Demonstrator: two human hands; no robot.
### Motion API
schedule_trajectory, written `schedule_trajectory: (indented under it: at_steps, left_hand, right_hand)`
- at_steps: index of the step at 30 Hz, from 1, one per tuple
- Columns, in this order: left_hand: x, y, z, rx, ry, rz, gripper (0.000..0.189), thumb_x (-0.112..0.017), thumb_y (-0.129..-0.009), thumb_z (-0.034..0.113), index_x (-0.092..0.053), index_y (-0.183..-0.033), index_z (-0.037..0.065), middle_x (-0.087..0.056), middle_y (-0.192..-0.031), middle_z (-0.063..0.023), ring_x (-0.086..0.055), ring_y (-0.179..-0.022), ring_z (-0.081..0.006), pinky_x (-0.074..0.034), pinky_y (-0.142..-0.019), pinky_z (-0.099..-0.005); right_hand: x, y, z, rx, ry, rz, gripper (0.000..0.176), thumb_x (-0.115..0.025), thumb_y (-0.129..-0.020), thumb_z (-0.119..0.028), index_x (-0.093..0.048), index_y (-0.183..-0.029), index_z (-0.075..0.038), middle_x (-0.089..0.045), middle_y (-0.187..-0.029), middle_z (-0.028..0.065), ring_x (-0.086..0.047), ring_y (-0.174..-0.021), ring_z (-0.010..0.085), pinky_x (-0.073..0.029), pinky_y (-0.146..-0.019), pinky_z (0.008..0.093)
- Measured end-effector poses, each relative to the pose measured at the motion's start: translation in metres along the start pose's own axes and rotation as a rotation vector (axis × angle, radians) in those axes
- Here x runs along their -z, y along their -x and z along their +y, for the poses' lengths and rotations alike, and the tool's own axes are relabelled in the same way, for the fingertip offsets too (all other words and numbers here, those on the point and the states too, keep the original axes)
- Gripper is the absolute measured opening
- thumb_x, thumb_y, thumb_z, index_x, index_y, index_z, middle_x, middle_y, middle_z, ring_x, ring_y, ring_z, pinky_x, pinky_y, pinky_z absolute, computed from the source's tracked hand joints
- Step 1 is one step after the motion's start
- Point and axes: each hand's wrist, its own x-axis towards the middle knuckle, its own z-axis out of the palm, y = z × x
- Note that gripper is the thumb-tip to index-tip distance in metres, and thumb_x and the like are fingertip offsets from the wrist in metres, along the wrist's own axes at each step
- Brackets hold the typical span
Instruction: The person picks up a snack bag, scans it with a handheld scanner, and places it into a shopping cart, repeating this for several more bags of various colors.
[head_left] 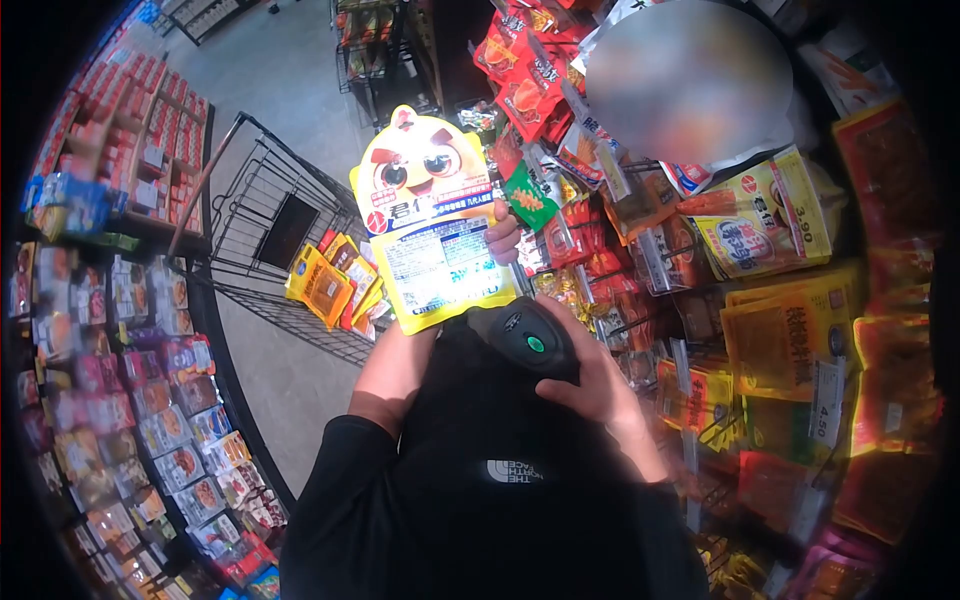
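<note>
My left hand [503,238] grips a yellow snack packet [450,265] from behind, its fingertips curled round the packet's right edge. The packet has a cartoon chick face at the top and a printed panel below; most of the hand is hidden behind it. My right hand [595,385] is closed round a black handheld device [527,340] with a green button, probably a barcode scanner. The device sits just below the packet's lower right corner, its front pointing up and left.
A wire shopping cart [265,215] stands ahead to the left, holding several yellow snack packets [328,283]. On the right, a rack carries hanging snack bags [780,330] and price tags [824,400]. Shelves of packaged goods [170,420] line the left side, beyond the grey floor [290,330].
</note>
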Motion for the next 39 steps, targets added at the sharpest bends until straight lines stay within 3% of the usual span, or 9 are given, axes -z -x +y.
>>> schedule_trajectory:
  at_steps: [9, 11, 15, 17, 22, 31, 33, 37, 39]
  left_hand:
    - [0.025, 0.010, -0.002, -0.001, -0.033, 0.016, 0.046, -0.052, -0.094, 0.044, -0.058, -0.108, 0.000, -0.041, -0.076, -0.0001, -0.041, -0.072, -0.0136, -0.036, -0.066, -0.0279]
    - [0.034, 0.015, -0.002, 0.132, 0.182, 0.016, 0.045, -0.054, -0.094, 0.042, -0.058, -0.111, 0.000, -0.047, -0.080, -0.0014, -0.046, -0.076, -0.0157, -0.040, -0.071, -0.0300]
    - [-0.022, 0.033, -0.012, 0.007, 0.038, 0.063, 0.058, -0.048, -0.098, 0.049, -0.052, -0.128, 0.000, -0.058, -0.109, -0.0153, -0.054, -0.098, -0.0266, -0.045, -0.088, -0.0365]
    - [-0.020, 0.043, -0.012, 0.011, -0.037, 0.180, 0.058, -0.048, -0.098, 0.049, -0.052, -0.129, 0.000, -0.058, -0.112, -0.0156, -0.055, -0.101, -0.0269, -0.045, -0.090, -0.0372]
    - [-0.018, 0.063, -0.013, 0.028, -0.198, 0.475, 0.058, -0.048, -0.098, 0.048, -0.051, -0.131, 0.000, -0.057, -0.119, -0.0162, -0.055, -0.108, -0.0276, -0.046, -0.093, -0.0391]
    - [0.001, 0.109, 0.006, 0.052, -0.424, 0.966, 0.059, -0.049, -0.099, 0.047, -0.049, -0.135, 0.000, -0.056, -0.130, -0.0173, -0.056, -0.118, -0.0288, -0.047, -0.099, -0.0421]
    - [0.011, 0.140, 0.016, 0.033, 0.041, 0.545, 0.053, -0.046, -0.102, 0.040, -0.047, -0.138, 0.001, -0.055, -0.136, -0.0128, -0.057, -0.119, -0.0241, -0.045, -0.102, -0.0394]
    - [0.003, 0.158, 0.017, -0.015, -0.662, 0.804, 0.044, -0.058, -0.095, 0.008, -0.045, -0.137, -0.002, -0.061, -0.126, -0.0130, -0.061, -0.114, -0.0227, -0.048, -0.101, -0.0373]
    - [0.011, 0.175, 0.030, -0.117, -0.549, 0.867, 0.045, -0.060, -0.090, -0.001, -0.047, -0.133, -0.004, -0.061, -0.124, -0.0148, -0.062, -0.113, -0.0231, -0.050, -0.098, -0.0368]
  right_hand:
    - [-0.003, 0.001, -0.006, -0.054, 0.082, 0.052, 0.102, -0.080, -0.065, 0.003, -0.026, -0.152, -0.004, -0.049, -0.142, 0.0190, -0.047, -0.133, 0.0281, -0.037, -0.110, 0.0362]
    - [-0.007, 0.003, 0.009, -0.140, -0.436, 0.151, 0.109, -0.079, -0.059, 0.010, -0.026, -0.153, -0.004, -0.050, -0.141, 0.0154, -0.046, -0.133, 0.0247, -0.036, -0.110, 0.0359]
    - [0.008, -0.008, 0.043, -0.146, -0.401, 0.220, 0.068, -0.067, -0.060, 0.004, -0.054, -0.127, 0.003, -0.064, -0.095, 0.0094, -0.060, -0.068, 0.0123, -0.048, -0.058, 0.0253]
    - [0.010, -0.021, 0.044, -0.142, -0.458, 0.225, 0.049, -0.071, -0.066, -0.001, -0.059, -0.112, 0.004, -0.063, -0.084, 0.0075, -0.060, -0.068, 0.0134, -0.048, -0.058, 0.0269]
    - [0.007, -0.048, 0.055, -0.131, -0.755, -0.019, 0.064, -0.083, -0.069, -0.022, -0.056, -0.121, 0.005, -0.065, -0.087, 0.0141, -0.061, -0.063, 0.0183, -0.050, -0.057, 0.0326]
    - [-0.001, -0.088, 0.062, -0.187, -0.724, 0.082, 0.047, -0.075, -0.079, -0.011, -0.058, -0.121, 0.002, -0.065, -0.082, 0.0081, -0.060, -0.062, 0.0158, -0.049, -0.057, 0.0291]
    - [-0.005, -0.100, 0.065, -0.227, -0.715, 0.068, 0.046, -0.075, -0.080, -0.011, -0.058, -0.121, 0.002, -0.065, -0.082, 0.0074, -0.060, -0.062, 0.0152, -0.049, -0.057, 0.0283]
    - [-0.026, -0.128, 0.055, -0.270, -0.640, 0.045, 0.033, -0.073, -0.081, -0.010, -0.063, -0.111, 0.001, -0.064, -0.080, 0.0048, -0.060, -0.063, 0.0136, -0.049, -0.057, 0.0284]
    - [-0.028, -0.141, 0.064, -0.331, -0.583, -0.023, 0.029, -0.071, -0.081, -0.007, -0.064, -0.108, 0.001, -0.064, -0.080, 0.0045, -0.059, -0.062, 0.0133, -0.049, -0.059, 0.0287]
